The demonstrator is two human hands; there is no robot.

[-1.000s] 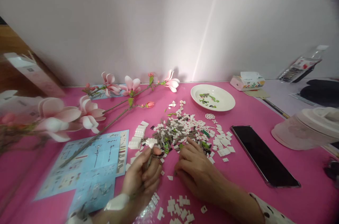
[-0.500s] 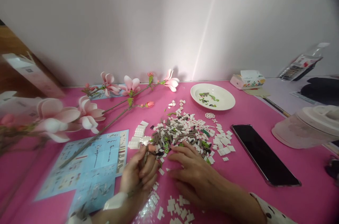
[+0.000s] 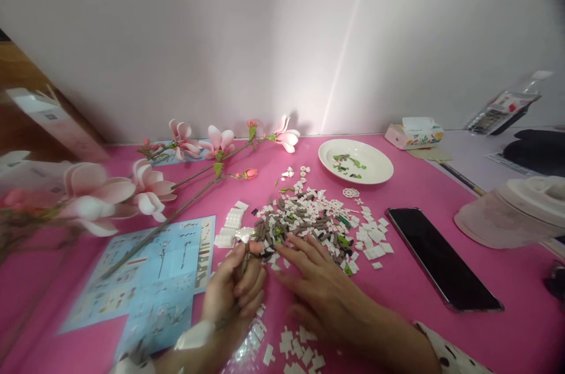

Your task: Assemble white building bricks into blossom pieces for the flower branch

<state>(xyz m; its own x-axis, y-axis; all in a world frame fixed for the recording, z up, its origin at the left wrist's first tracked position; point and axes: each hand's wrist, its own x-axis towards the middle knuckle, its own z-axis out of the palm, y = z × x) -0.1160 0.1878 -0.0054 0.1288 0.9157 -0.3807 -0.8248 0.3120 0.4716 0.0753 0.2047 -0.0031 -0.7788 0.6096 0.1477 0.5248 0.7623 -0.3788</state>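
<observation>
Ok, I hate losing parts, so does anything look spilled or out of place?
Nothing looks plainly spilled. Mildly odd: the white plate holds small green and dark pieces rather than food, apart from the mixed building-piece pile.

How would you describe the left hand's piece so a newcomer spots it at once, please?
On the pink table, find the central heap of bricks. At its near-left edge is the left hand, holding the piece. It has a white top on a brown stem and, unlike its loose neighbours, is gripped.
</observation>
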